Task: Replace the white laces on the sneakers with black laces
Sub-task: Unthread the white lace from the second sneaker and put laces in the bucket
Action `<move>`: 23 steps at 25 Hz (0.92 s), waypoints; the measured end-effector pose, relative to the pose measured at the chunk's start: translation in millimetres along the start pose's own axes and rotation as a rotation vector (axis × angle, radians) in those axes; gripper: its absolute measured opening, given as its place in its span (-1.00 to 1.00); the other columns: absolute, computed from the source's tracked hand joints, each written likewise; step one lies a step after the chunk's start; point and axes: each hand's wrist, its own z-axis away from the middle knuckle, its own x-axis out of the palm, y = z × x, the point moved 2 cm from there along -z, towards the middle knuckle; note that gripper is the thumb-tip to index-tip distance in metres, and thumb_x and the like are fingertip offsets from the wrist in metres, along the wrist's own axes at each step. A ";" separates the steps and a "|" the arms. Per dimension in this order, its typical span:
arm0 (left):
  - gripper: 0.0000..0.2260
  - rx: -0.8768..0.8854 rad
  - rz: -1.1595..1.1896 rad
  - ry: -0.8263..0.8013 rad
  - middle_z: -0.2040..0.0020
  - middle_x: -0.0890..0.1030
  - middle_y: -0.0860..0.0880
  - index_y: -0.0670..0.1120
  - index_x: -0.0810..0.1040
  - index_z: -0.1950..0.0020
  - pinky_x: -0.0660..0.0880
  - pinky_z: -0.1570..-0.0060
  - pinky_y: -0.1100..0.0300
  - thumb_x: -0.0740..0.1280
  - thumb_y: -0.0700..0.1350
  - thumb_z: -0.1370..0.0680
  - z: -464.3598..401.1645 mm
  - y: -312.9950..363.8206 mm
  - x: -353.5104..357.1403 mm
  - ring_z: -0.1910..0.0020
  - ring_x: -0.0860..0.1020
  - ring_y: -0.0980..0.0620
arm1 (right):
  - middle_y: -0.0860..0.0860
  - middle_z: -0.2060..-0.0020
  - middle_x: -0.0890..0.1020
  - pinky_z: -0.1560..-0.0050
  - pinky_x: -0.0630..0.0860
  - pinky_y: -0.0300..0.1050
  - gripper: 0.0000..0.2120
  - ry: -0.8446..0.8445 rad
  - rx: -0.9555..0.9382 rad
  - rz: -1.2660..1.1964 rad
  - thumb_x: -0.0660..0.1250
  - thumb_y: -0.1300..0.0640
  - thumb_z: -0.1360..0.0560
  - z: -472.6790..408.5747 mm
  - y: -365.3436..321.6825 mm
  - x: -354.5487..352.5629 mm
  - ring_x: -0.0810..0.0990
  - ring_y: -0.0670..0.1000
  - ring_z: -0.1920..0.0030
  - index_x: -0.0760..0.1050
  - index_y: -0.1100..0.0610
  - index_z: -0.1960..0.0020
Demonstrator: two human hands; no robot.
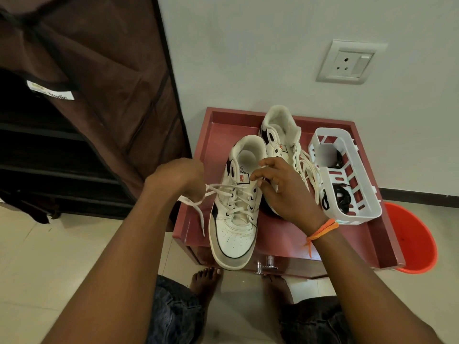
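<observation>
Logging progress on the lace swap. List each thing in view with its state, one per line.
Near sneaker: white lace untied, still threaded.
Far sneaker: white lace loose, still in.
Black laces: unused, in the white basket.
Left hand: grips a lace end.
Right hand: pinches lace at the top eyelets.
Wall socket: nothing plugged in.

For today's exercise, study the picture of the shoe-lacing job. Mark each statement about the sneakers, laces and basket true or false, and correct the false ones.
1. The near sneaker still carries its white lace. True.
2. The left hand grips a black lace. False: it pulls a white lace end out to the side.
3. The black laces lie in the white basket. True.
4. The basket sits on the floor. False: it rests on the red cabinet top.
5. The right hand pinches at the top of the near sneaker. True.
</observation>
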 end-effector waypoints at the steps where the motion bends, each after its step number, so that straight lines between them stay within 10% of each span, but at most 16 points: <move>1: -0.93 -0.037 -0.032 -0.122 0.19 0.66 -0.05 -0.13 0.67 0.17 0.61 0.07 0.10 0.50 -0.15 -0.42 6.1 2.8 2.3 0.19 0.63 -0.01 | 0.04 -0.24 0.45 0.00 0.39 -0.38 -0.85 -0.006 -0.002 0.010 0.37 0.21 -0.50 1.5 -0.9 3.6 0.48 -0.11 0.00 0.64 0.05 -0.03; 4: -0.84 -0.065 -0.124 -0.263 0.16 0.65 -0.02 -0.08 0.61 0.20 0.63 -0.02 0.04 0.56 -0.08 -0.38 18.8 12.7 7.7 0.10 0.65 -0.04 | 0.07 -0.32 0.36 -0.06 0.51 -0.06 -0.82 -0.014 -0.008 0.084 0.40 0.01 -0.50 5.8 -4.4 15.1 0.50 0.03 -0.13 0.64 0.02 -0.07; 11: -0.75 0.146 0.450 0.472 0.39 0.59 -0.07 -0.15 0.59 0.28 0.49 0.36 0.12 0.39 -0.04 -0.54 -0.3 46.6 12.5 0.42 0.55 -0.02 | 0.20 -0.37 0.34 -0.15 0.48 0.15 -0.91 0.065 0.053 0.225 0.43 0.15 -0.42 6.4 -21.7 28.9 0.47 0.28 -0.23 0.64 0.12 0.08; 18: -0.64 0.053 0.611 0.462 0.35 0.65 -0.13 -0.20 0.63 0.29 0.62 0.26 -0.10 0.61 0.08 -0.31 -22.3 37.6 17.1 0.33 0.65 -0.10 | 0.10 -0.29 0.28 -0.23 0.36 -0.37 -0.90 0.213 0.127 -0.200 0.40 0.27 -0.48 14.8 -19.6 27.9 0.33 -0.29 -0.23 0.59 0.22 0.21; 21: -0.61 0.017 0.671 0.407 0.26 0.69 -0.13 -0.22 0.67 0.20 0.63 0.14 -0.12 0.64 0.06 -0.26 -23.6 35.8 16.2 0.22 0.68 -0.11 | 0.12 -0.14 0.47 -0.15 0.45 -0.21 -0.89 0.196 0.495 -0.742 0.43 0.19 -0.31 20.7 -9.6 19.9 0.50 -0.03 -0.16 0.64 0.09 0.39; 23: -0.63 0.023 0.722 0.385 0.27 0.70 -0.11 -0.24 0.67 0.19 0.63 0.11 -0.09 0.65 0.02 -0.26 -22.7 36.0 16.7 0.22 0.69 -0.07 | 0.07 -0.13 0.47 -0.12 0.45 -0.23 -0.91 0.221 0.473 -0.569 0.44 0.15 -0.30 23.4 -11.8 14.6 0.50 -0.11 -0.17 0.65 0.04 0.37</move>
